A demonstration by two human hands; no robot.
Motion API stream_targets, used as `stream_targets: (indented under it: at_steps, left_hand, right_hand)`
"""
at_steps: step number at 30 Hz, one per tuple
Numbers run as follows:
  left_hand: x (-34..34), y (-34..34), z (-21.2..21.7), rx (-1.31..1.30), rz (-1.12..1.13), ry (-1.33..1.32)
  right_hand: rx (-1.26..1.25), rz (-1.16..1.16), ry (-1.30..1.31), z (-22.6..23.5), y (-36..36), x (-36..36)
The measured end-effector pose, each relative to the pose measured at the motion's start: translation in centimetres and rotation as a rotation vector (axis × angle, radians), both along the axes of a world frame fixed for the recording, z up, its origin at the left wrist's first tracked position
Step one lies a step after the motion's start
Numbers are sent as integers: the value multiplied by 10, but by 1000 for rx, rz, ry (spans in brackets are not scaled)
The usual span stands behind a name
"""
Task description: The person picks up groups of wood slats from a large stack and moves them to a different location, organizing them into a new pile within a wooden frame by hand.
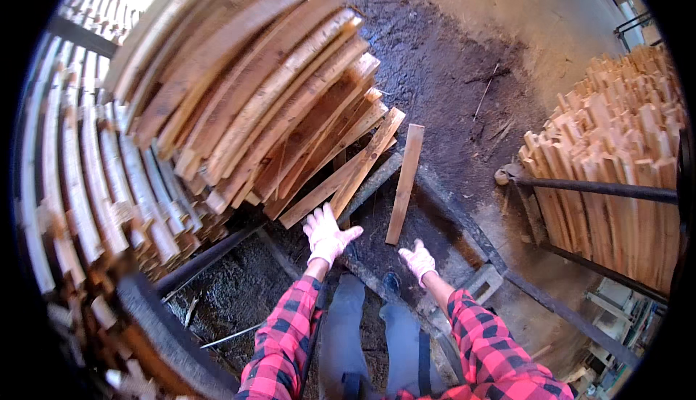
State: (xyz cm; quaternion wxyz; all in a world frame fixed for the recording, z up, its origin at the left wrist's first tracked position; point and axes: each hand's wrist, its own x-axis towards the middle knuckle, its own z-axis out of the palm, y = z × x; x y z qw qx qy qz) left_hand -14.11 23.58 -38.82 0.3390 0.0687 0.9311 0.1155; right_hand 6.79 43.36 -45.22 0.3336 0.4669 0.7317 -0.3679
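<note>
My left hand (326, 238), in a pale pinkish glove, reaches out with fingers spread and holds nothing. Its fingertips come close to the lower ends of two loose boards, one a narrow knotty board (367, 161); whether they touch, I cannot tell. To the right, my right hand (418, 261), gloved alike, has its fingers partly extended and apart, with nothing visible in it. Just beyond it a single short board (405, 182) stands out from the pile, its near end a little apart from the fingers. I cannot tell what supports that board.
A large pile of rough boards (268, 73) rises at front left. More stacked boards (90, 153) line the far left. At right, upright boards (605, 175) fill a rack with a metal bar (594, 188). A dark metal frame (453, 211) surrounds the dirty ground by my feet.
</note>
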Motion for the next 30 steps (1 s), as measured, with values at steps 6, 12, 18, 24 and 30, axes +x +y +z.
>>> stream_targets:
  at_steps: [6,12,18,24,30]
  left_hand:
    - [-79,39,-131,-176,-88,99]
    - [-127,17,-161,18,-201,-122]
    - [-120,-1,-113,135,-166,-269]
    - [-9,25,-5,575,145,-243]
    - [-28,-4,83,615,259,176]
  right_hand:
    - [119,-147,209,-136,37,-98]
    - [187,-452,259,-200,33,-119]
    - [-456,-744,629,-139,18,-82]
    - [-1013,-1177,822,-78,-38,-102]
    - [-1105,-969,766,81,-52,-194]
